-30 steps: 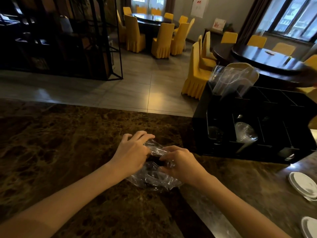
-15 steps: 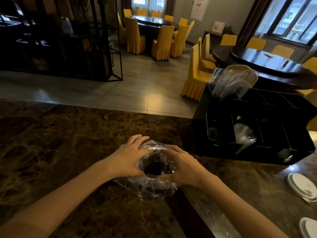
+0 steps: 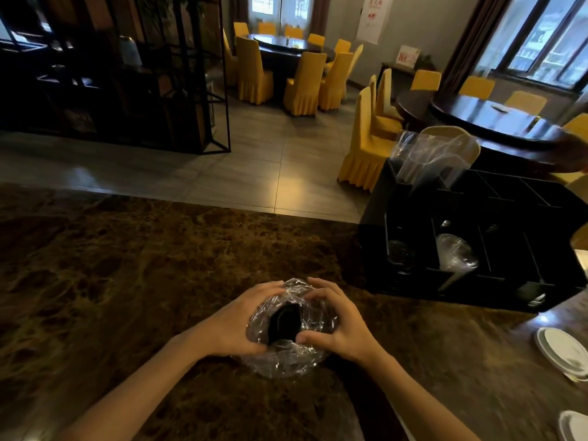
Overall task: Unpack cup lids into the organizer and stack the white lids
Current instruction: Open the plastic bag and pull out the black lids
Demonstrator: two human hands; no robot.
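A crinkled clear plastic bag (image 3: 286,358) stands on the brown marble counter (image 3: 127,281), its mouth pulled wide. Black lids (image 3: 284,319) show inside the opening. My left hand (image 3: 238,326) grips the bag's left edge and my right hand (image 3: 342,326) grips its right edge. A black compartment organizer (image 3: 515,249) stands to the right, with clear lids (image 3: 456,254) in one slot and an empty clear bag (image 3: 432,157) sticking up at its back. White lids (image 3: 561,348) lie at the counter's right edge, with another white lid (image 3: 574,424) below them.
Beyond the counter lie a tiled floor, round dark tables with yellow-covered chairs (image 3: 305,84), and a black metal shelf frame (image 3: 197,74) at the left. A dark round tray (image 3: 521,122) juts in above the organizer.
Both hands have pulled the bag's mouth open and raised it upright; the black lids inside now show. The view has shifted slightly.
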